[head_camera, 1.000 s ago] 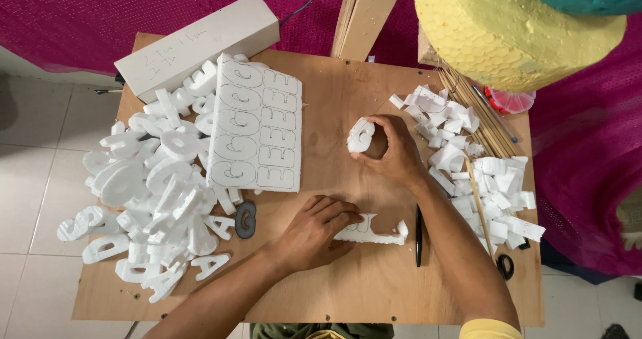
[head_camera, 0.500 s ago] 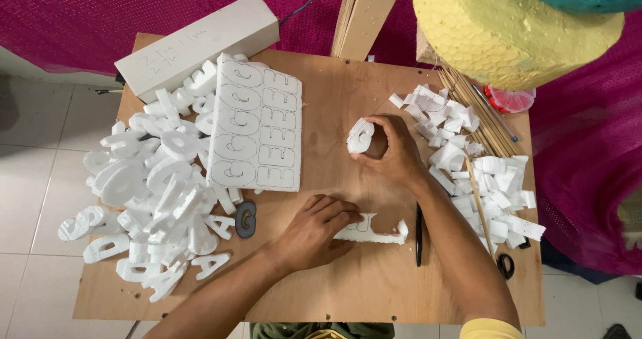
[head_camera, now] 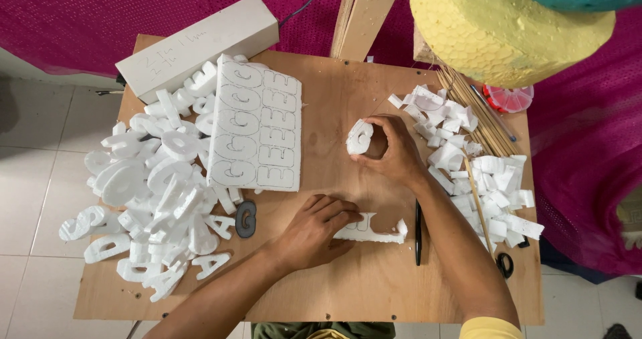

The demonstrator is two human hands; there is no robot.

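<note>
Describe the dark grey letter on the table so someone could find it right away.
On the plywood table, look just below the white foam sheet of outlined letters, left of the left hand. The grey letter lies flat there, the only dark one beside the pile of white foam letters.

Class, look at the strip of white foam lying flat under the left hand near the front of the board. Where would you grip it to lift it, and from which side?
Probably at the free right end of the foam strip, coming from above. It lies flat on the plywood board, and the left hand covers its left end, so only the right part is exposed. It is thin with ragged edges, so a light pinch across its width seems safest.
</note>
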